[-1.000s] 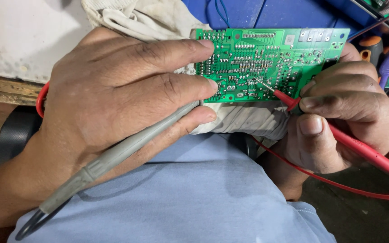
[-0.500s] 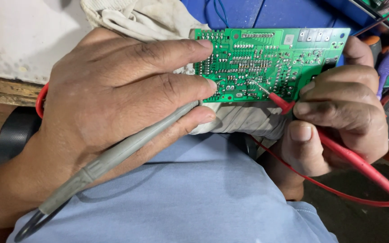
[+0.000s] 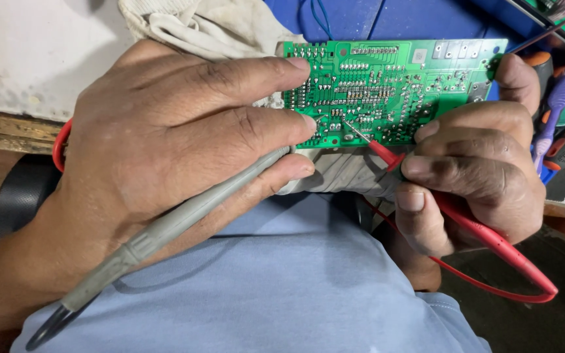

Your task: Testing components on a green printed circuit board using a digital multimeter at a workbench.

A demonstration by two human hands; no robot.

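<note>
Probing solder joints is where we judge we are. Nearest, lower frame, our pale blue shirt. Left hand is closed around the grey probe, a smooth tapered plastic rod; its tip is hidden under the fingers. Right hand pinches the red probe, needle tip on the green circuit board, centre top, solder side up, matte with shiny dots. Next touch calls for a steady tip, no bridging. Off-white cloth beyond.
</note>
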